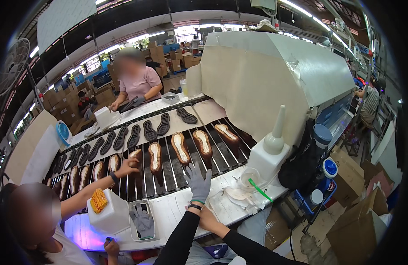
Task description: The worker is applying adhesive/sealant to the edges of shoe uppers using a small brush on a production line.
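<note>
My left hand wears a grey glove with a green cuff edge and is raised with its fingers spread, holding nothing. Below the cuff is a dark wristband. My bare right hand closes around the left wrist at the glove's cuff; its fingertips are partly hidden. Just beyond the glove, brown shoe uppers with whitish bottoms, such as this shoe upper, lie on a slatted conveyor. Behind them, black shoe soles stand in a row on a pale belt.
At left, a co-worker's bare hand reaches over the uppers. A white container and a tray with a grey glove stand nearby. Right of me are a nozzle bottle and a cup with a green-handled brush. A machine hood covers the conveyor's end.
</note>
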